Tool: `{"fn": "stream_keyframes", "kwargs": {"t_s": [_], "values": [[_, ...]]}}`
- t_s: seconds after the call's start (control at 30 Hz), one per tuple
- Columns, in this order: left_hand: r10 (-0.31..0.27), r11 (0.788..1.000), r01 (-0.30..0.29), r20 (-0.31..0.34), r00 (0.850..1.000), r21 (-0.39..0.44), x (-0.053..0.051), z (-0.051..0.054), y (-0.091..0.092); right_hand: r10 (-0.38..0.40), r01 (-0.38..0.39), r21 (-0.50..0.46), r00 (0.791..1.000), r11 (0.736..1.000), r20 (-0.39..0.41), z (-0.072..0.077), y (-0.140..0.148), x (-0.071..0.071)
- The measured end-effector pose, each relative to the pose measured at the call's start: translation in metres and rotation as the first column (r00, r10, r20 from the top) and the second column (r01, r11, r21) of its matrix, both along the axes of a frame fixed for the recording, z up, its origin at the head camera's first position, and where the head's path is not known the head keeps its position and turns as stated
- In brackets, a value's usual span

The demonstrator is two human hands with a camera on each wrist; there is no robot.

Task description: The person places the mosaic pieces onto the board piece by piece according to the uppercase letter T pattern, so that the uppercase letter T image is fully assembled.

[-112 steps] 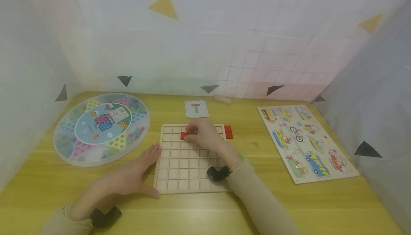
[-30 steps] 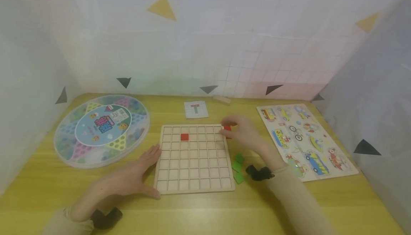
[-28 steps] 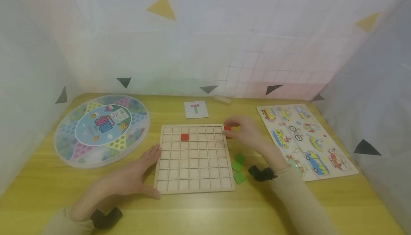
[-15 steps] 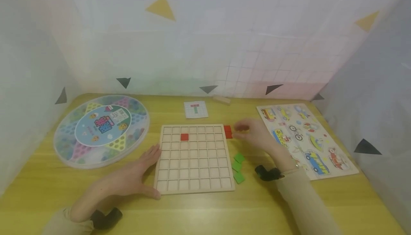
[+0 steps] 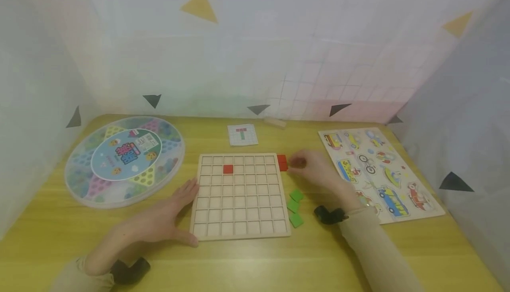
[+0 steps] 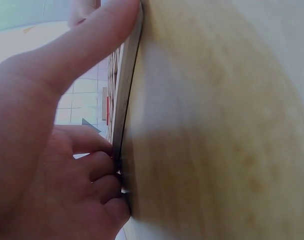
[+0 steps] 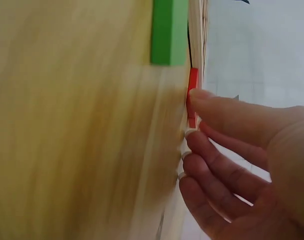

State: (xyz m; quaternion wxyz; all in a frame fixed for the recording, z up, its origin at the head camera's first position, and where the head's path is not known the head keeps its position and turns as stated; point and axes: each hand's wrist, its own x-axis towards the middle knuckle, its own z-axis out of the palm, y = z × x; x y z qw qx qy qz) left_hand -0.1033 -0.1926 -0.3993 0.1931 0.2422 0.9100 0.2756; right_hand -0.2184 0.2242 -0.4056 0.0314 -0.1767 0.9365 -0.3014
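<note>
A wooden grid board (image 5: 241, 203) lies flat, with one red square tile (image 5: 228, 169) in a cell of its second row. My left hand (image 5: 163, 223) rests along the board's left edge, thumb spread from the fingers; the left wrist view shows the thumb (image 6: 99, 37) against the rim. Two red tiles (image 5: 282, 162) lie just outside the upper right edge. Beside them is my right hand (image 5: 314, 168), its thumb touching the nearer red tile (image 7: 193, 80), fingers loosely bent. Several green tiles (image 5: 295, 208) lie along the board's right side.
Behind the board lies a pattern card (image 5: 242, 135) showing a red and green T. A small wooden block (image 5: 275, 123) sits by the wall. The round game box (image 5: 123, 163) is at left, the vehicle puzzle board (image 5: 382, 172) at right, partly behind my right forearm.
My right hand let go of a red tile in the grid, moved right to the two loose red tiles, drew slightly away, then brought its thumb back to them. My left hand stayed put.
</note>
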Motion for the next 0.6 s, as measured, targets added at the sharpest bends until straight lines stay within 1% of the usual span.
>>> {"fn": "stream_keyframes", "kwargs": {"t_s": [0.23, 0.6], "values": [[0.000, 1.000, 0.000, -0.003, 1.000, -0.013, -0.0001, 0.0012, 0.0001, 0.020, -0.020, -0.002, 1.000, 1.000, 0.016, -0.0018, -0.0019, 0.0002], [0.001, 1.000, -0.001, -0.002, 1.000, -0.007, 0.0002, 0.0025, 0.0007, 0.009, -0.010, 0.025, 1.000, 1.000, 0.021, -0.0025, -0.0034, 0.0001]]}}
